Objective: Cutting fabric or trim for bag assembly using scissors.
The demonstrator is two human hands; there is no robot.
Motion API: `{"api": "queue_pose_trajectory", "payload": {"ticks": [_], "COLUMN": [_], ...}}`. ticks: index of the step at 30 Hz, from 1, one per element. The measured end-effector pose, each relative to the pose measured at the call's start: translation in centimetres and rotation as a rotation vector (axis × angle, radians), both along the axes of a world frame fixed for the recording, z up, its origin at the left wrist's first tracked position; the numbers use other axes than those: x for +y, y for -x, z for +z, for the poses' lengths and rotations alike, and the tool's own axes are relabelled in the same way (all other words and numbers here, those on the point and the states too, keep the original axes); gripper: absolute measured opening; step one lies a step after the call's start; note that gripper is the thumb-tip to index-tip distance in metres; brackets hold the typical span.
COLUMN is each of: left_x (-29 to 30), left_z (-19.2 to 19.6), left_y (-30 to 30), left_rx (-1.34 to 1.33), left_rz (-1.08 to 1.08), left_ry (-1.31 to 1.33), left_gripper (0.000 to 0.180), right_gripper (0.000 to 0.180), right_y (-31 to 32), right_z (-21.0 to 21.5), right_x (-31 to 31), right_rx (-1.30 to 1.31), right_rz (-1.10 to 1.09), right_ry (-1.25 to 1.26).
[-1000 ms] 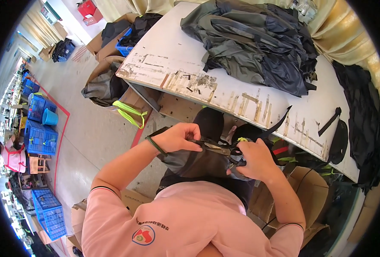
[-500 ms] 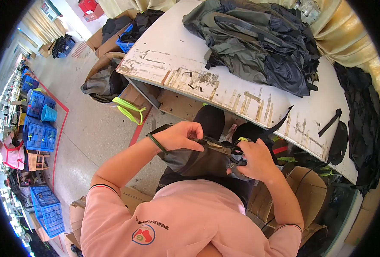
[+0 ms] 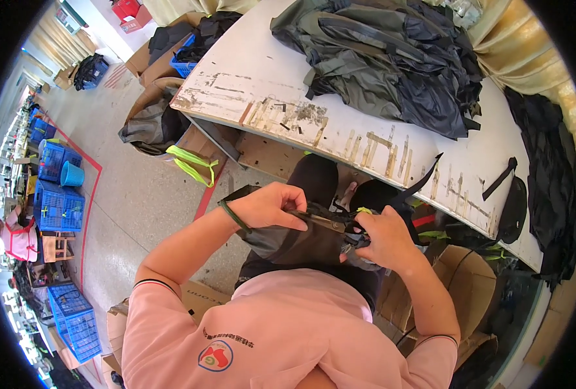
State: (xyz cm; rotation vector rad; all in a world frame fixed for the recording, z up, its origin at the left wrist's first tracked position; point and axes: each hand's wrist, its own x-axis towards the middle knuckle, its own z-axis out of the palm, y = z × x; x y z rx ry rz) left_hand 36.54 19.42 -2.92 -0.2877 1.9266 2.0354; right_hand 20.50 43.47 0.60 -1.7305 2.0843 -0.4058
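Over my lap lies a dark grey-green fabric piece (image 3: 291, 245). My left hand (image 3: 270, 206), with a green bangle at its wrist, is closed in a pinch on the black edge of this piece. In my right hand (image 3: 390, 241) is a pair of scissors (image 3: 325, 222), its fingers wrapped round the dark handles. The metal blades point left, along the black edge and close to my left fingertips. Whether the blades are cutting into anything is too small to tell. A bit of yellow-green material shows beside my right fingers.
A worn white table (image 3: 255, 81) stands ahead, bearing a heap of dark fabric pieces (image 3: 392, 61) and a black strap piece (image 3: 512, 211). Open cardboard boxes (image 3: 473, 279) stand at right; a carton (image 3: 146, 120) with fabric is at left. Blue crates (image 3: 61, 207) and a person (image 3: 21, 236) are far left.
My right hand and the scissors have shifted slightly left. My left hand keeps its pinch on the fabric edge. The whole view has moved a little.
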Motion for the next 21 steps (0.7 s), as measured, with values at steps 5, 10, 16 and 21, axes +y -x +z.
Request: {"api": "queue_pose_trajectory", "payload": {"ticks": [5, 10, 16, 21], "left_x": [0.0, -0.7, -3.0, -3.2], "left_z": [0.1, 0.0, -1.4, 2.1], "left_y": [0.1, 0.0, -0.2, -0.6], "left_rx": [-0.002, 0.065, 0.163, 0.111], "left_rz": [-0.025, -0.007, 0.100, 0.063], "left_ry": [-0.020, 0.088, 0.147, 0.075], "left_gripper": [0.022, 0.020, 0.019, 0.017], "right_gripper": [0.038, 0.040, 0.042, 0.044], "right_y": [0.0, 0.8, 1.8, 4.3], "right_z": [-0.4, -0.9, -4.5, 0.2], "right_x": [0.5, 2.7, 9.2, 14.0], "right_rx": [0.046, 0.001, -0.086, -0.636], "right_rz": [-0.016, -0.213, -0.560, -0.530], "right_ry": [-0.011, -0.049, -0.275, -0.315]}}
